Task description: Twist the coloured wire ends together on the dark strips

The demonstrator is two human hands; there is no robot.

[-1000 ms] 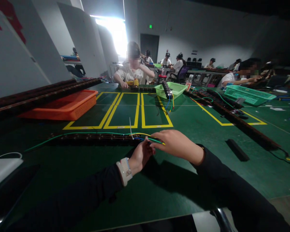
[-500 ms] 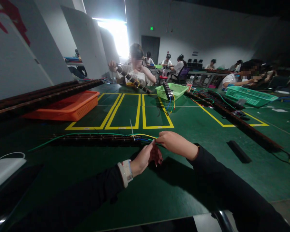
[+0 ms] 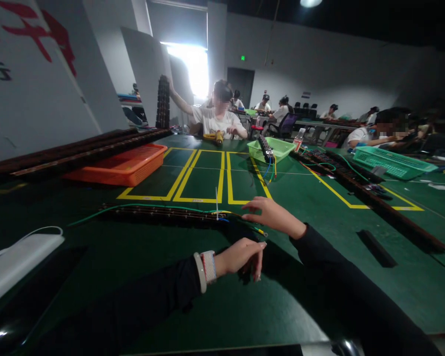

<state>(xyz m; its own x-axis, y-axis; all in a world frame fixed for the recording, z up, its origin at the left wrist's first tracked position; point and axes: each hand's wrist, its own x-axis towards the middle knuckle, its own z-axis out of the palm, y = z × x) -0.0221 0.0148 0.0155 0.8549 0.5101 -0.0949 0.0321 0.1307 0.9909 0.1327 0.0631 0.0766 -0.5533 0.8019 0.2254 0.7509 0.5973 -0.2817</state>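
Observation:
A long dark wiring strip (image 3: pixel 159 213) lies on the green table, with a green wire (image 3: pixel 91 217) along it and beyond its left end. A pale cable tie (image 3: pixel 217 202) stands upright near the strip's right end. Blue and yellow wires come out there, and one ends in a ring terminal (image 3: pixel 265 234). Just above these wire ends my right hand (image 3: pixel 276 216) hovers, thumb and fingers apart, with nothing visible in it. Nearer to me, my left hand (image 3: pixel 241 256) is held loosely, fingers hanging downward and apart; its palm is partly hidden.
An orange basket (image 3: pixel 133 168), a light green basket (image 3: pixel 282 148) and a teal basket (image 3: pixel 396 163) stand further back. A black bar (image 3: pixel 376 247) lies at right, a white device (image 3: pixel 22 262) at left. Across the table, a person (image 3: pixel 220 116) steadies an upright dark strip (image 3: pixel 163 104).
My hands have parted from the wire ends where their fingertips met. My left hand has come down towards me; my right fingers have spread. The person opposite has raised the dark strip upright.

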